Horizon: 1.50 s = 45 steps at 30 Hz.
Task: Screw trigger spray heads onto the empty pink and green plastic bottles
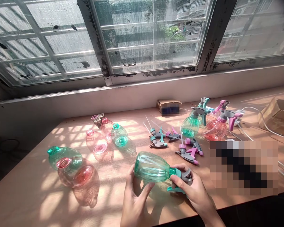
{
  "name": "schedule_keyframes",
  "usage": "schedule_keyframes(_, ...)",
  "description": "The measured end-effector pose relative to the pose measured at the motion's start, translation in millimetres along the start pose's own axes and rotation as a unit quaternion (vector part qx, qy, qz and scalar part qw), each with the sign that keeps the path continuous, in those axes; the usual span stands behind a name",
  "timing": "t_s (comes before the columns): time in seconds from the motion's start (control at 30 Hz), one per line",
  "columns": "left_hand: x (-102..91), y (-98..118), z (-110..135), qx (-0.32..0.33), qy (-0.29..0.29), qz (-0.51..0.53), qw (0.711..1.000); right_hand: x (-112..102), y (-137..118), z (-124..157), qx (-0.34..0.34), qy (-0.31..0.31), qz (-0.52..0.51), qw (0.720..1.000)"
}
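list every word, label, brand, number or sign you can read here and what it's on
No text can be read.
Small cardboard box: front pixelated, any print unreadable.
Dark pixelated item on the table's right: unreadable.
Held green spray bottle: no lettering visible.

The table bears bottles, spray heads, perhaps a dark object.

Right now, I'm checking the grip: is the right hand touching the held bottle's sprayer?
Touching: the head view shows the right hand wrapped around the sprayer, no gap showing.
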<state>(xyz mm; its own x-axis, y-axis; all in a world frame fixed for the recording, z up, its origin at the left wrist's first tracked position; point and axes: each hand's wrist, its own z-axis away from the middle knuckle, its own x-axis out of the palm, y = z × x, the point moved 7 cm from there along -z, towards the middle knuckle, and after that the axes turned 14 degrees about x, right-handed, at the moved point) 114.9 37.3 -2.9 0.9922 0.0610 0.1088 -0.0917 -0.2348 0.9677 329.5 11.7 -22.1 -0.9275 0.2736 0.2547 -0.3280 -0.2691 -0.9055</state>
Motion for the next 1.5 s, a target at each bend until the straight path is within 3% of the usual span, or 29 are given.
schedule_keyframes(0.3,-3.5,-1.4,2.3,-0.002,-0.002,-0.036,0.999,2.7,-0.3,2.1,0.012,0.006,0.001,1.0)
schedule_keyframes(0.5,-5.0,-6.6,-2.5,-0.009,-0.041,-0.024,0.999,0.9,1.0,0.1,0.023,0.004,-0.002,1.0)
schedule_keyframes(0.93,-7.6,-9.1,0.3,-0.018,0.009,-0.039,0.999,8.2,-2.6,1.3,0.032,-0.016,-0.01,0.999)
schedule_keyframes(1.27,-5.7,-4.9,-0.6,0.002,0.001,-0.078,0.997,8.2,-0.3,-1.3,0.031,-0.024,0.005,0.999)
schedule_keyframes(1.4,-8.7,-7.0,-2.0,-0.03,0.029,-0.057,0.997,7.2,-6.5,-0.7,-0.041,0.016,0.108,0.993)
schedule_keyframes(1.5,-9.4,-5.8,-3.9,-0.022,0.039,-0.058,0.997,-10.1,-22.9,-2.4,-0.175,0.138,0.266,0.938)
